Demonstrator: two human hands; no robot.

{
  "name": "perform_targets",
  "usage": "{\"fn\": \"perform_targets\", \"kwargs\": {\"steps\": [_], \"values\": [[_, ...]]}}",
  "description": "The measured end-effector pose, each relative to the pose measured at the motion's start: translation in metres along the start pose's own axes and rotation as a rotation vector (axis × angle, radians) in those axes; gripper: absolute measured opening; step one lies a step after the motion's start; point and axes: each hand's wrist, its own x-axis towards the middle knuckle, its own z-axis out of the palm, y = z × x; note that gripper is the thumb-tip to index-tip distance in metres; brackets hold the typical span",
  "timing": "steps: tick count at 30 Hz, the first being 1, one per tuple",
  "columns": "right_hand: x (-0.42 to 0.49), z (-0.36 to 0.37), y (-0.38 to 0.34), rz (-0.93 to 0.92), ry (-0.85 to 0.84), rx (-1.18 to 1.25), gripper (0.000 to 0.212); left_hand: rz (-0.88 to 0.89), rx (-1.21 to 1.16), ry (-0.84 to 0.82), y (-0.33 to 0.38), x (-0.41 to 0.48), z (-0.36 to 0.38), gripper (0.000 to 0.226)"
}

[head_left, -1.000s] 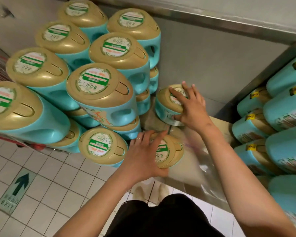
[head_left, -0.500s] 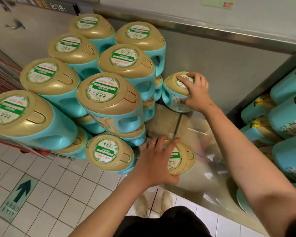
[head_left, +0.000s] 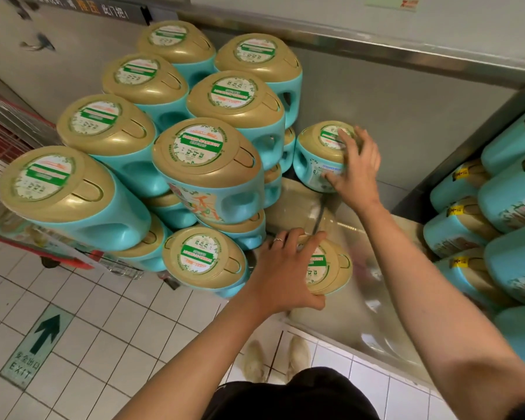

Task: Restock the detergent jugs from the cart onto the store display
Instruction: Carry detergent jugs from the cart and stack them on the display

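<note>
A: Head cam, hands?
B: Right hand (head_left: 356, 165) clamped on a detergent jug (head_left: 317, 156), upright at the back of the display platform (head_left: 346, 304), beside the jug stack (head_left: 206, 165).
A: Left?
B: Left hand (head_left: 285, 274) spread over the cap of a front jug (head_left: 331, 268) near the platform edge. Hands well apart.

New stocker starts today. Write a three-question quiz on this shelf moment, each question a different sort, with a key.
1. True or false: the left hand rests on the gold cap of a jug standing on the display platform.
2. Multiple choice: the right hand grips a jug that sits A) beside the tall stack, near the back wall; B) on the tiled floor; C) in the red cart.
3. Fill in: the floor sign with the arrow reads ____.

Key: 1 true; 2 A; 3 EXIT.
</note>
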Motion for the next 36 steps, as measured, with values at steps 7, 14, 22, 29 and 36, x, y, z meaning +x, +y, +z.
{"fn": "perform_targets", "kwargs": {"steps": [7, 14, 22, 29, 36], "values": [[-0.132, -0.035, -0.019, 0.265, -0.080, 0.584, 0.038, 0.011, -0.094, -0.043, -0.004, -0.011, -0.017, 0.120], [-0.200, -0.113, -0.036, 0.152, -0.724, 0.773, 0.071, 0.184, -0.091, 0.009, 0.005, -0.042, -0.084, 0.122], [-0.208, -0.122, -0.137, 0.179, -0.418, 0.833, 0.053, 0.352, -0.132, 0.242, -0.033, -0.094, -0.145, 0.103], [-0.206, -0.065, -0.191, 0.262, -0.298, 0.942, 0.058, -0.053, -0.506, 0.674, -0.083, -0.144, -0.114, 0.103], [-0.195, -0.027, -0.214, 0.226, -0.308, 0.932, 0.063, -0.332, -0.736, 0.847, -0.096, -0.155, -0.076, 0.088]]}}
